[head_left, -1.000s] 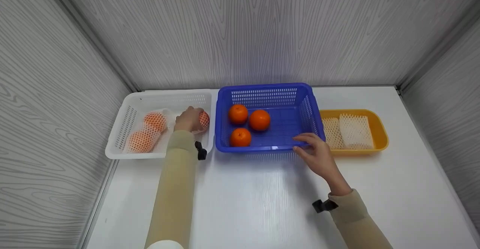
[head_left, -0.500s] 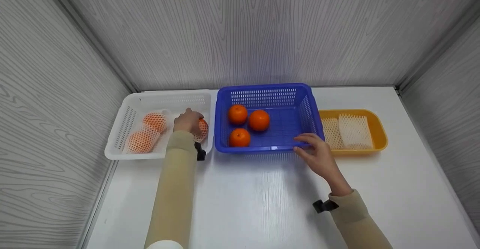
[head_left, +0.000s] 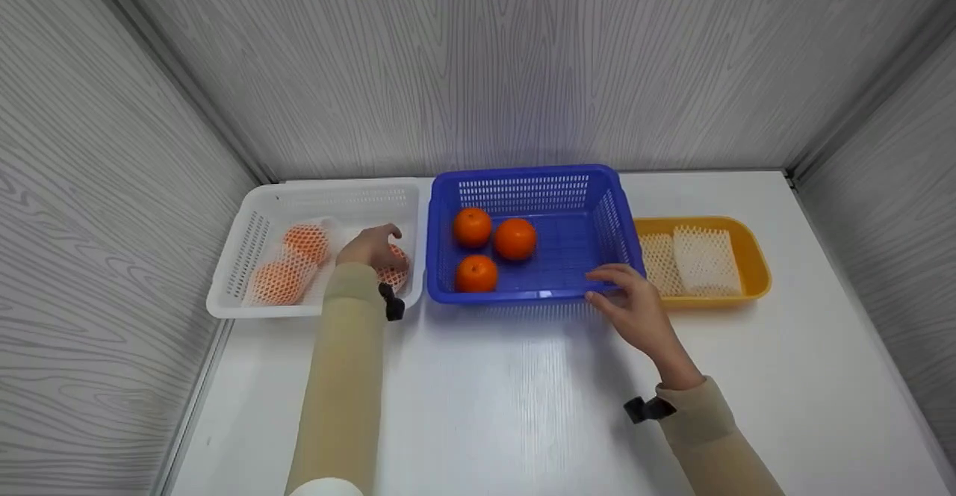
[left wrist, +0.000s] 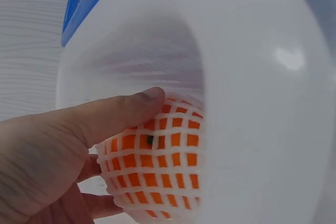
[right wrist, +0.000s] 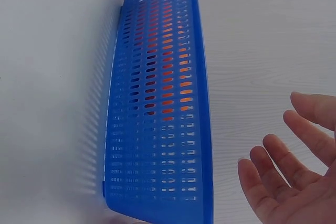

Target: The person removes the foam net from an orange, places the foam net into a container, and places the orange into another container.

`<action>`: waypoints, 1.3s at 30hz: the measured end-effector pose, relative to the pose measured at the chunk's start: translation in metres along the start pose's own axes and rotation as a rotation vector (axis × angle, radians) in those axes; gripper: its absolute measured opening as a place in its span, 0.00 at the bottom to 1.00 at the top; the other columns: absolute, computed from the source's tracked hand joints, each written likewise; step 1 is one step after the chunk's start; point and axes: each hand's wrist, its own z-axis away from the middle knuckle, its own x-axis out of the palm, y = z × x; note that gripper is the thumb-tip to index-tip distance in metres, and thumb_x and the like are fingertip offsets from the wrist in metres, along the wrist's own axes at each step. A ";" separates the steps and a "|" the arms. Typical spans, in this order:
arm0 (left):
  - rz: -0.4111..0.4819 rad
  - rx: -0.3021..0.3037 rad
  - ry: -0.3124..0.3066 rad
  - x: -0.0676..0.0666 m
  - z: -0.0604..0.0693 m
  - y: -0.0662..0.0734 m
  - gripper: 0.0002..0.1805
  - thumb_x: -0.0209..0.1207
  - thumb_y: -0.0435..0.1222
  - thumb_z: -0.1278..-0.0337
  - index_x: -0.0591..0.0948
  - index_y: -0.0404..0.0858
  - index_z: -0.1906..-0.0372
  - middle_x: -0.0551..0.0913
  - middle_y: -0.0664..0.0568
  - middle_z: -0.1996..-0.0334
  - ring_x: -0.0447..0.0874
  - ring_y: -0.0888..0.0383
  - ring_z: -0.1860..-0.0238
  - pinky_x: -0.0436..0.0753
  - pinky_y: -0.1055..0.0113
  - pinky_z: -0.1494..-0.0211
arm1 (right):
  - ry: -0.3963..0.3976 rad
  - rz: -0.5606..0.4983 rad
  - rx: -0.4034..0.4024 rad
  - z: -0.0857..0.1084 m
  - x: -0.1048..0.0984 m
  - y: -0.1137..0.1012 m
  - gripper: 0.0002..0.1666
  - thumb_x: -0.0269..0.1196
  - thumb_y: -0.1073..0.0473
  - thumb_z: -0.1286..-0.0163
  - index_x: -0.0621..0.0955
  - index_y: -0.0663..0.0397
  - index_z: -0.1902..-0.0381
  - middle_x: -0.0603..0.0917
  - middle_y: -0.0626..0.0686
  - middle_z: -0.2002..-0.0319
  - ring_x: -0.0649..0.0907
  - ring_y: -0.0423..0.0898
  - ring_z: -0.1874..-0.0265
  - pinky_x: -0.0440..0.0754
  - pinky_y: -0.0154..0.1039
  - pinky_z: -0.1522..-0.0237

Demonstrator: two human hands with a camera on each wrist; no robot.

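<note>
In the white basket on the left, my left hand is at an orange in a white foam net. The left wrist view shows the thumb lying across this netted orange, other fingers partly hidden behind it. From the head view, the forefinger stands off the fruit. My right hand hovers at the near right corner of the blue basket, holding nothing, its fingers relaxed and spread in the right wrist view. Inside the blue basket are three bare oranges.
Two more netted oranges lie at the left of the white basket. A yellow tray with flat white foam nets stands on the right. Grey wood-grain panels wall in the white table.
The netted orange under my left hand has shifted toward the near side of the white basket. The left hand came slightly nearer and its fingers spread. My right hand has barely moved.
</note>
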 end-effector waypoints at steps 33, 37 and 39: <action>0.358 0.410 0.307 -0.026 0.044 0.030 0.21 0.46 0.42 0.30 0.73 0.36 0.39 0.74 0.40 0.49 0.70 0.47 0.53 0.70 0.51 0.47 | -0.125 -0.078 -0.098 0.002 0.040 -0.025 0.14 0.65 0.74 0.37 0.83 0.69 0.52 0.81 0.64 0.52 0.79 0.60 0.49 0.81 0.54 0.52; 0.456 0.497 0.282 -0.017 0.057 0.051 0.19 0.44 0.41 0.27 0.73 0.38 0.39 0.75 0.42 0.50 0.72 0.48 0.54 0.72 0.53 0.49 | -0.142 -0.109 -0.149 0.004 0.043 -0.039 0.16 0.65 0.75 0.38 0.81 0.70 0.51 0.81 0.62 0.53 0.80 0.58 0.51 0.82 0.53 0.53; 0.512 0.535 0.248 -0.012 0.069 0.063 0.19 0.43 0.41 0.26 0.73 0.38 0.39 0.76 0.43 0.52 0.73 0.50 0.56 0.73 0.55 0.50 | -0.140 -0.127 -0.187 0.004 0.045 -0.041 0.19 0.65 0.76 0.39 0.80 0.70 0.48 0.81 0.61 0.53 0.80 0.58 0.52 0.82 0.54 0.55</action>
